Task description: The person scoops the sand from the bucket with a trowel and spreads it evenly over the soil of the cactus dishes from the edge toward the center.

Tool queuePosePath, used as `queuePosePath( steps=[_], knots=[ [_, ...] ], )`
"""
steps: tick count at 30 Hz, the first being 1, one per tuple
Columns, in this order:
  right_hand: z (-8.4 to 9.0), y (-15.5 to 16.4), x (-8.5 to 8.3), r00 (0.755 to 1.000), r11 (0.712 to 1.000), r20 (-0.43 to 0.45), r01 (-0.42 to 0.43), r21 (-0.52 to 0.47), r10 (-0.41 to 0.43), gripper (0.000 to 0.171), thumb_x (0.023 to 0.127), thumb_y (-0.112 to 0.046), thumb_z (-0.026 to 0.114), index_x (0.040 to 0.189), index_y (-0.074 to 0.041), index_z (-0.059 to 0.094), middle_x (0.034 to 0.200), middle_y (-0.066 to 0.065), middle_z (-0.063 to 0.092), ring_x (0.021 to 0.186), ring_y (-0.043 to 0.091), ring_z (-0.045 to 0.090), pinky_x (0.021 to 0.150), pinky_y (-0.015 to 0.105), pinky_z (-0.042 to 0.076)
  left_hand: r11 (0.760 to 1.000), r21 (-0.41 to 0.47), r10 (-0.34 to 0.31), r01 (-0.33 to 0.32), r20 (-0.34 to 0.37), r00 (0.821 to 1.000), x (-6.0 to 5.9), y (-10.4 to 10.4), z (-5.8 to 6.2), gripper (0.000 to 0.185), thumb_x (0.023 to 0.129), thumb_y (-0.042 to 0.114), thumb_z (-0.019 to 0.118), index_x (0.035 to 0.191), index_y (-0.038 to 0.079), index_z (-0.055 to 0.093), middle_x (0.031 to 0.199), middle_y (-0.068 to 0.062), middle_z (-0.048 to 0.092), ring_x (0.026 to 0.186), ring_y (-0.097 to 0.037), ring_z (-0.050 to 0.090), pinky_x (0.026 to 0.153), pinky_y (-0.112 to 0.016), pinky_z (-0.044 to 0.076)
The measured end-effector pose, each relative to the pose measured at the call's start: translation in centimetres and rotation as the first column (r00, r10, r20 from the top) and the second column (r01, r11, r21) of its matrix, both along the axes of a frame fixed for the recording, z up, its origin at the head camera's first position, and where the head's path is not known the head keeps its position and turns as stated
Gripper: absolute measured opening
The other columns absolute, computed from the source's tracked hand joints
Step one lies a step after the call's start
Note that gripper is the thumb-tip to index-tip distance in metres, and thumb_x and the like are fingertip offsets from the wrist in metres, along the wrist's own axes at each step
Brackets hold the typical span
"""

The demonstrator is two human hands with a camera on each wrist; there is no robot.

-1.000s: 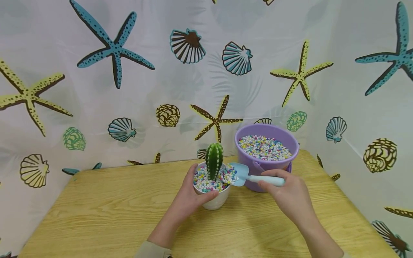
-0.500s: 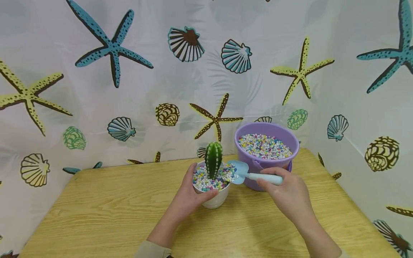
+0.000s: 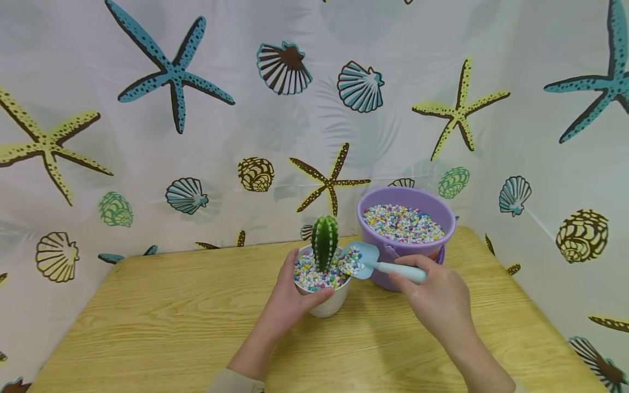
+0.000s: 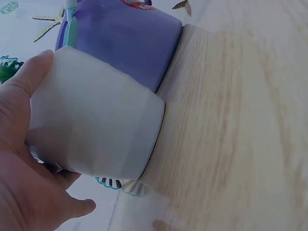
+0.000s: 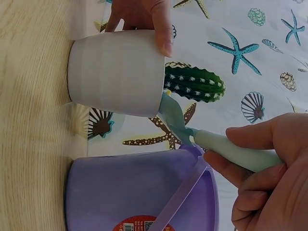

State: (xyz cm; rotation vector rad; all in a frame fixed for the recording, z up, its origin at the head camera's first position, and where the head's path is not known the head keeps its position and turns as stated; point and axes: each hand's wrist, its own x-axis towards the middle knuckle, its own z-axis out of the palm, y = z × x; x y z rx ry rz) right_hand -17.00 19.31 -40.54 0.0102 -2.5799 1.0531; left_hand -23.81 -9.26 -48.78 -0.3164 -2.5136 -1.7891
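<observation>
A white flowerpot (image 3: 328,305) stands on the table with a green cactus (image 3: 325,244) in it, ringed by multicoloured pebbles (image 3: 314,279). My left hand (image 3: 290,295) grips the pot from its left side, thumb along the near rim. In the left wrist view the pot's base (image 4: 149,139) sits on the wood. My right hand (image 3: 439,295) holds a light blue toy shovel (image 3: 369,258) by its handle. The shovel's blade tips over the pot's right rim, with pebbles on its front part. From the right wrist view, the blade (image 5: 172,115) meets the rim beside the cactus.
Close behind and right of the pot stands a purple bucket (image 3: 408,248), filled with the same pebbles, its handle hanging down the front. The wooden table (image 3: 172,316) extends left and forward. A cloth (image 3: 221,136) printed with starfish and shells hangs behind and at right.
The shovel and right hand have shifted slightly up and left in the head view, and the shovel's blade looks a little more tilted. The left hand keeps its grip on the flowerpot.
</observation>
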Motion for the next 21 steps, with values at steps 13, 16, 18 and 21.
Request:
queuePosePath(
  steps=[13, 16, 18, 21],
  knots=[
    [-0.3, -0.9, 0.3, 0.993, 0.995, -0.117, 0.013, 0.097, -0.002, 0.025, 0.095, -0.03, 0.089, 0.117, -0.02, 0.084, 0.08, -0.004, 0.075, 0.062, 0.017, 0.057, 0.059, 0.039, 0.044, 0.992, -0.05, 0.12, -0.12, -0.003, 0.993, 0.8, 1.2, -0.3, 0.126, 0.084, 0.045, 0.098, 0.175, 0.008, 0.019, 0.174, -0.024, 0.03, 0.159, -0.045, 0.033, 0.129, -0.062, 0.029],
    [-0.4, -1.0, 0.3, 0.989, 0.993, -0.147, 0.018, 0.116, -0.001, 0.024, 0.094, -0.029, 0.089, 0.115, -0.02, 0.084, 0.081, -0.004, 0.075, 0.062, 0.016, 0.058, 0.059, 0.039, 0.044, 0.987, -0.053, 0.151, -0.151, -0.005, 0.988, 1.0, 1.5, -0.4, 0.126, 0.084, 0.046, 0.098, 0.175, 0.009, 0.019, 0.173, -0.027, 0.03, 0.157, -0.047, 0.036, 0.127, -0.063, 0.032],
    [-0.5, -1.1, 0.3, 0.986, 0.992, -0.165, 0.02, 0.126, 0.001, 0.023, 0.094, -0.028, 0.09, 0.115, -0.02, 0.084, 0.083, -0.004, 0.077, 0.063, 0.015, 0.059, 0.059, 0.039, 0.044, 0.984, -0.048, 0.168, -0.169, -0.012, 0.986, 1.2, 1.8, -0.4, 0.125, 0.084, 0.046, 0.098, 0.175, 0.009, 0.02, 0.171, -0.028, 0.031, 0.154, -0.048, 0.039, 0.126, -0.064, 0.033],
    [-0.6, -1.2, 0.3, 0.98, 0.99, -0.198, 0.023, 0.139, 0.005, 0.024, 0.092, -0.026, 0.091, 0.114, -0.019, 0.085, 0.085, -0.002, 0.079, 0.063, 0.015, 0.061, 0.058, 0.039, 0.045, 0.979, -0.044, 0.197, -0.197, -0.015, 0.98, 1.5, 2.1, -0.5, 0.126, 0.083, 0.047, 0.098, 0.175, 0.011, 0.02, 0.17, -0.028, 0.03, 0.153, -0.049, 0.041, 0.125, -0.065, 0.035]
  ],
)
